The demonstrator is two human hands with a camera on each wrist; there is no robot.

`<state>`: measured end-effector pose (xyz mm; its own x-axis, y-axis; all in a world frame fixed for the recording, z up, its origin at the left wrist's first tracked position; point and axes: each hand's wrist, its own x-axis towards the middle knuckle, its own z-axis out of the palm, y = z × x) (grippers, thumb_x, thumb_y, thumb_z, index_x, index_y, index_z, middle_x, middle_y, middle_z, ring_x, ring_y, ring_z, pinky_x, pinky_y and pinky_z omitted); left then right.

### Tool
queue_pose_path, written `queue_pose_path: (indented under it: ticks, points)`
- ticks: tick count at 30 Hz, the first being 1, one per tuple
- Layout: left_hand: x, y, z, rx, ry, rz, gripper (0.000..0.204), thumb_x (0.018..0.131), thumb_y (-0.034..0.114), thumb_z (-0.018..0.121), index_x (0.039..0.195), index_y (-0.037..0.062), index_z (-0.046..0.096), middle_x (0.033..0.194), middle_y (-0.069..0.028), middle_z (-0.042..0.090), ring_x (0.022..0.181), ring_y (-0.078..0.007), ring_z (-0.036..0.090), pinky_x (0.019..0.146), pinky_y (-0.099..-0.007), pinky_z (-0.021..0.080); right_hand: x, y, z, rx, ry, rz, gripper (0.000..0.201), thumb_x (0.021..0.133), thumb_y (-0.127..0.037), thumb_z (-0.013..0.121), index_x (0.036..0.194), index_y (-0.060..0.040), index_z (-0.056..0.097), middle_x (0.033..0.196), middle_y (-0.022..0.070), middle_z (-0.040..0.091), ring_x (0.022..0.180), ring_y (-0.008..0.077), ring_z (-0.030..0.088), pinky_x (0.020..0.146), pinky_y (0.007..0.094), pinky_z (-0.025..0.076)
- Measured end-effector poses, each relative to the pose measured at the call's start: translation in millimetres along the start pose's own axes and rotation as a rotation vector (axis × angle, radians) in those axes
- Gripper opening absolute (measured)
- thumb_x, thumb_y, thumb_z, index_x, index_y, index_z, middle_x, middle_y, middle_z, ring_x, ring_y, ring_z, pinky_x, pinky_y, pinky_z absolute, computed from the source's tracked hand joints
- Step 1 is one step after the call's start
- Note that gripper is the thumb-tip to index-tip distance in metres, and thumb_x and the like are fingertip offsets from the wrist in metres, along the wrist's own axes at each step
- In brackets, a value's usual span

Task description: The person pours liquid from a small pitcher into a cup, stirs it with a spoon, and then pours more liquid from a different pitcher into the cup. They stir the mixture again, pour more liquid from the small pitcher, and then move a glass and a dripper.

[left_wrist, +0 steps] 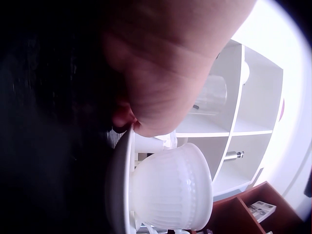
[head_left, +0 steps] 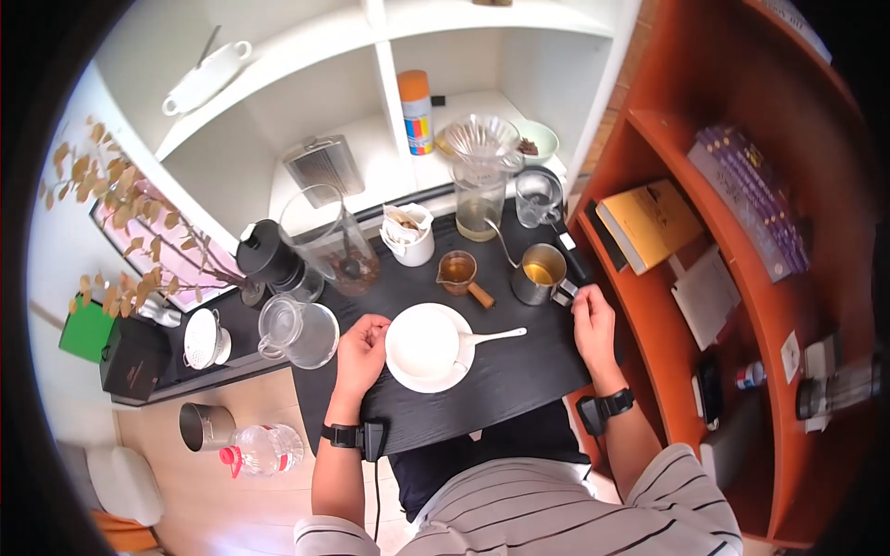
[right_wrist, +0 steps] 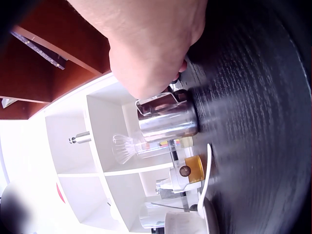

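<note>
A white cup (head_left: 422, 341) with ribbed sides stands on a white saucer (head_left: 429, 385) near the table's front edge. My left hand (head_left: 363, 350) pinches the saucer's left rim, thumb against it in the left wrist view. On the saucer's right side lies a white spoon (head_left: 496, 334), its handle pointing right. The metal pitcher (head_left: 535, 289), with amber liquid inside, stands behind and to the right. My right hand (head_left: 595, 326) rests loosely curled beside the pitcher's handle (right_wrist: 158, 100), fingertips low near the tabletop; I cannot tell whether they touch the handle.
Behind the cup are a small amber pot (head_left: 456, 269) with a wooden handle and a white mug (head_left: 408, 243) with a coffee drip bag. A black-topped grinder (head_left: 269, 252), a glass pitcher (head_left: 311, 334) and a glass carafe (head_left: 477, 204) stand around. A shelf (head_left: 774, 315) borders the right side.
</note>
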<state>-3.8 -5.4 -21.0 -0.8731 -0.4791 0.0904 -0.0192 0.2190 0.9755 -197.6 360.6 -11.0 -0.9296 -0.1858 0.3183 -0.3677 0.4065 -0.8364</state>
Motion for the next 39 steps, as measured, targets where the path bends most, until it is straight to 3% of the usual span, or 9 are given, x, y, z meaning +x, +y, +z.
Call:
queue_pose_path:
  ticks: [3, 8, 11, 20, 21, 23, 31, 33, 39]
  points:
    - [2.0, -3.8, 0.4, 0.065, 0.008, -0.023, 0.007, 0.102, 0.007, 0.069, 0.103, 0.0013, 0.073, 0.070, 0.0077, 0.057, 0.066, -0.0009, 0.047, 0.060, -0.0226, 0.042, 0.7, 0.3, 0.5, 0.005, 0.008, -0.022, 0.020, 0.108, -0.016, 0.059, 0.098, 0.0002, 0.060, 0.079, 0.0164, 0.064, 0.072, 0.0279, 0.065, 0.071, 0.0398, 0.052]
    - [-1.1, -16.4, -0.3, 0.133, 0.061, 0.037, 0.008, 0.103, 0.008, 0.068, 0.103, 0.0017, 0.073, 0.072, 0.0077, 0.060, 0.066, -0.0010, 0.048, 0.061, -0.0226, 0.042, 1.3, 2.5, 0.0, 0.013, -0.013, -0.063, 0.019, 0.109, -0.016, 0.056, 0.097, -0.0003, 0.060, 0.083, 0.0180, 0.066, 0.077, 0.0332, 0.069, 0.073, 0.0420, 0.053]
    - [-9.0, -13.1, 1.2, 0.024, 0.077, 0.022, 0.009, 0.103, 0.007, 0.067, 0.104, 0.0008, 0.072, 0.075, 0.0079, 0.061, 0.068, -0.0010, 0.051, 0.062, -0.0222, 0.044, 2.2, 4.6, 1.2, 0.036, -0.006, -0.114, 0.019, 0.108, -0.015, 0.056, 0.097, -0.0001, 0.060, 0.083, 0.0187, 0.067, 0.080, 0.0352, 0.070, 0.074, 0.0429, 0.053]
    - [-63.9, 10.1, 11.5, 0.234, 0.378, 0.072, 0.013, 0.098, 0.008, 0.070, 0.108, -0.0006, 0.072, 0.076, -0.0040, 0.068, 0.069, -0.0094, 0.064, 0.067, -0.0290, 0.054, 2.0, 4.9, 2.9, 0.022, 0.000, -0.088, 0.021, 0.107, -0.016, 0.054, 0.097, 0.0014, 0.063, 0.089, 0.0235, 0.070, 0.087, 0.0436, 0.071, 0.080, 0.0485, 0.054]
    - [-68.1, 12.4, 13.2, 0.279, 0.393, 0.099, 0.013, 0.098, 0.009, 0.070, 0.107, -0.0003, 0.072, 0.077, -0.0051, 0.069, 0.069, -0.0111, 0.065, 0.067, -0.0297, 0.055, 1.4, 6.7, 3.7, 0.028, 0.003, -0.102, 0.021, 0.107, -0.016, 0.054, 0.097, 0.0014, 0.063, 0.089, 0.0235, 0.070, 0.087, 0.0436, 0.071, 0.080, 0.0485, 0.054]
    - [-71.6, 17.0, 14.8, 0.315, 0.406, 0.121, 0.014, 0.097, 0.009, 0.071, 0.107, 0.0003, 0.073, 0.078, -0.0081, 0.070, 0.068, -0.0144, 0.066, 0.069, -0.0308, 0.056, 2.7, 10.7, 6.1, 0.006, 0.055, -0.184, 0.019, 0.107, -0.014, 0.055, 0.097, 0.0002, 0.062, 0.081, 0.0161, 0.068, 0.077, 0.0304, 0.071, 0.073, 0.0415, 0.054]
    - [-70.5, 16.9, 12.9, 0.291, 0.410, 0.153, 0.012, 0.097, 0.008, 0.070, 0.106, 0.0002, 0.073, 0.078, -0.0065, 0.070, 0.070, -0.0131, 0.066, 0.070, -0.0301, 0.056, 3.6, 10.4, 8.1, 0.011, 0.056, -0.203, 0.021, 0.107, -0.017, 0.056, 0.098, 0.0007, 0.063, 0.082, 0.0208, 0.068, 0.080, 0.0376, 0.072, 0.075, 0.0454, 0.055]
    - [-70.2, 13.7, 11.8, 0.272, 0.411, 0.154, 0.011, 0.096, 0.007, 0.070, 0.105, 0.0002, 0.073, 0.078, -0.0061, 0.070, 0.071, -0.0123, 0.066, 0.070, -0.0295, 0.055, 2.8, 6.3, 5.3, -0.003, 0.036, -0.177, 0.022, 0.107, -0.017, 0.056, 0.097, 0.0005, 0.063, 0.089, 0.0253, 0.071, 0.089, 0.0466, 0.071, 0.079, 0.0514, 0.054]
    - [-64.8, 0.7, 11.5, 0.178, 0.370, 0.149, 0.008, 0.099, 0.003, 0.067, 0.105, 0.0001, 0.071, 0.081, 0.0013, 0.066, 0.073, -0.0042, 0.055, 0.068, -0.0235, 0.050, 1.6, 0.6, 4.3, -0.019, 0.060, -0.198, 0.019, 0.107, -0.018, 0.058, 0.101, -0.0028, 0.066, 0.095, 0.0246, 0.073, 0.094, 0.0480, 0.071, 0.081, 0.0533, 0.055]
